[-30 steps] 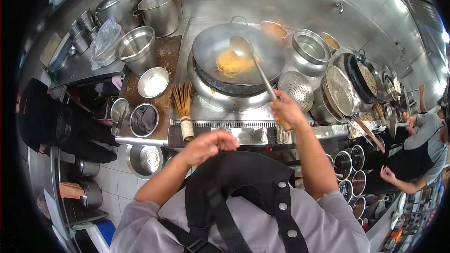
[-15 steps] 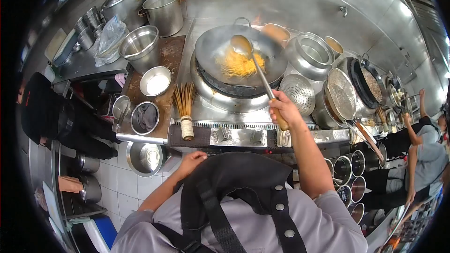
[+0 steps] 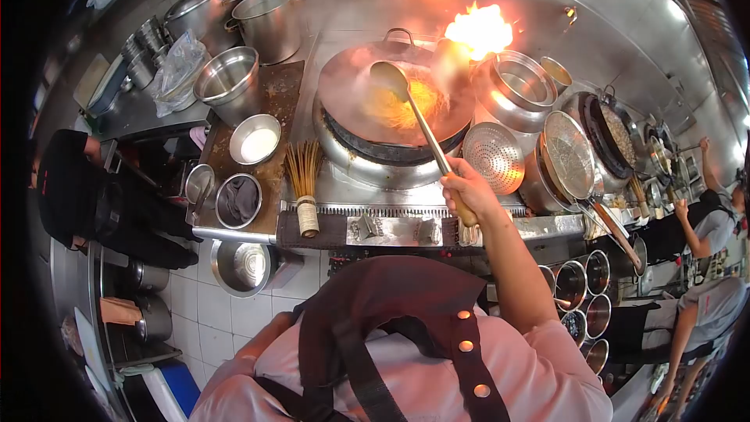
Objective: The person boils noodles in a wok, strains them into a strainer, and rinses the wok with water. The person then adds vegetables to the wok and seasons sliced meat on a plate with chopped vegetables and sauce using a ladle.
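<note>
My right hand [image 3: 466, 189] is closed round the wooden handle of a long ladle [image 3: 423, 126]. The ladle's bowl hangs over the left part of a large wok [image 3: 341, 87], above yellow noodles [image 3: 414, 105]. Steam veils the noodles, and I cannot tell whether the ladle touches them. The wok sits on a round burner. Only the left forearm shows at my side; my left hand is hidden behind the apron.
A bright flame [image 3: 478, 31] flares behind the wok. A bamboo brush [image 3: 306, 187] lies at the stove's front edge, left of a perforated skimmer [image 3: 493, 158]. Metal bowls and pots stand at left, including a bowl of white contents [image 3: 258, 143]. Other people work at both sides.
A large flame has flared up behind the wok, and steam has thickened. The ladle has shifted slightly left. My left hand has drawn back out of sight behind the apron.
</note>
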A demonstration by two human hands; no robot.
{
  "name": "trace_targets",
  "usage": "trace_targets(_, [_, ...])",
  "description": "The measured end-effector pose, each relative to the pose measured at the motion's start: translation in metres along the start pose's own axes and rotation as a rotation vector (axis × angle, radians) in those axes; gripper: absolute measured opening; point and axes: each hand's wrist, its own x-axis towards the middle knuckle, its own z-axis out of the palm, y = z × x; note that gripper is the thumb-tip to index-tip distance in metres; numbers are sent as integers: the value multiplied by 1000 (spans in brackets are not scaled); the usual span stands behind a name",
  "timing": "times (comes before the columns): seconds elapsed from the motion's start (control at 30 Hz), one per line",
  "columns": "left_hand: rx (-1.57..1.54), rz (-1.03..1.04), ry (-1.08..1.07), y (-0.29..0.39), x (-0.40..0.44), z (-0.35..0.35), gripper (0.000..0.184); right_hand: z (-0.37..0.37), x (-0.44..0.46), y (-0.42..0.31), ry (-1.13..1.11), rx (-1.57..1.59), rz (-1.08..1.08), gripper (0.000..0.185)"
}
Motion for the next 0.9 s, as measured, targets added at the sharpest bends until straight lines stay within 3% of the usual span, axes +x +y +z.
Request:
trace_targets(0.1, [-60,177,128,7,24,-2,29,-29,-26,-9,-91,132,96,55])
trace_targets(0.13, [-328,9,115,17,34,-5,30,-41,-31,-12,-78,71,103,56])
trace_targets(0.17, [-333,6,119,35,39,-10,30,-47,-33,-13,-64,9,112,56])
trace_targets(0.23, [-17,24,187,79,33,-23,29,-33,-25,-16,5,-39,57,57])
trace_targets(0.37, [-151,68,122,93,42,-18,30,2,13,7,97,-51,-39,59])
trace_targets(0.4, [-122,92,66,92,42,-18,29,13,8,4,75,-14,-6,49])
trace_targets(0.47, [-87,118,9,91,46,-20,29,4,-1,4,6,91,34,49])
trace_targets(0.5, [10,291,39,87,53,-17,28,-5,-7,1,-63,192,77,49])
trace_targets(0.53, [108,464,69,93,54,-20,27,-11,-17,-10,-55,94,85,53])
trace_targets(0.57, [110,468,67,100,55,-23,27,-15,-24,-19,-51,95,84,53])
trace_targets(0.63, [-90,224,-11,167,31,-49,24,-20,-38,-38,36,-443,-59,58])
trace_targets(0.7, [-9,335,-16,234,18,-82,24,-26,-57,-79,63,-590,-15,62])
trace_targets(0.83, [-81,618,211,373,23,-141,15,-33,-79,-156,69,-786,-12,58])
trace_targets(0.9, [40,990,606,438,37,-164,17,-31,-72,-166,75,-766,-38,58])
